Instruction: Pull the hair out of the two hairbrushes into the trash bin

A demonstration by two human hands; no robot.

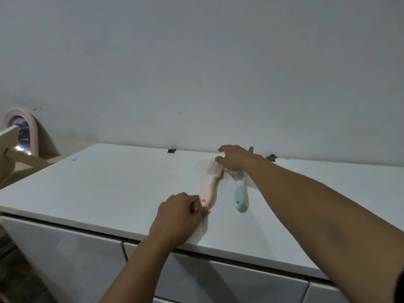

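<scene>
Hairbrushes — pink (210, 186) pinched by left hand (179, 215), right hand (235, 159) spread, shading teal (240, 196) — lie beside.

Two hairbrushes lie side by side on the cabinet top (109, 182). The left brush (211, 182) has the right brush (240, 194) just beside it, both near the cabinet's back edge.

A plain white wall (196, 62) rises behind a white cabinet top (109, 182) with drawers (65, 259) below. A pink-framed arched mirror (24, 132) leans at left.
</scene>
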